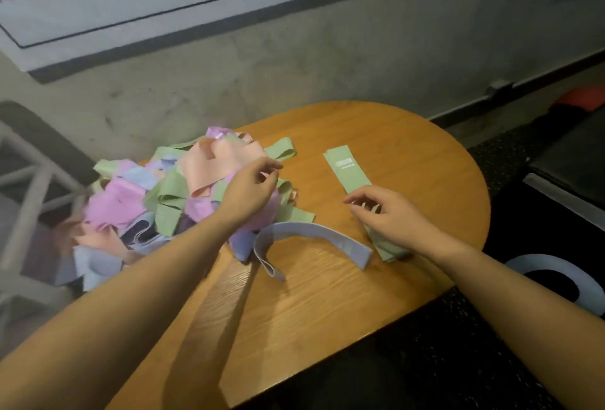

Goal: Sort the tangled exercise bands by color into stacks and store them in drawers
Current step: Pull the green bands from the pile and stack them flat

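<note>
A tangled pile of exercise bands (157,200) in pink, peach, green and blue covers the left part of the round wooden table (327,295) and spills over its left edge. My left hand (252,190) hovers over the pile's right side with its fingers loosely curled, and I see nothing held in it. A flat stack of green bands (347,169) lies on the right half of the table. My right hand (389,213) rests on the near part of that stack, fingers relaxed. A loose blue band (314,236) arcs between the two hands.
A grey concrete wall with a white board stands right behind the table. A white frame (29,180) sits to the left. Dark floor mats, a black box and a blue ring (553,278) lie to the right of the table.
</note>
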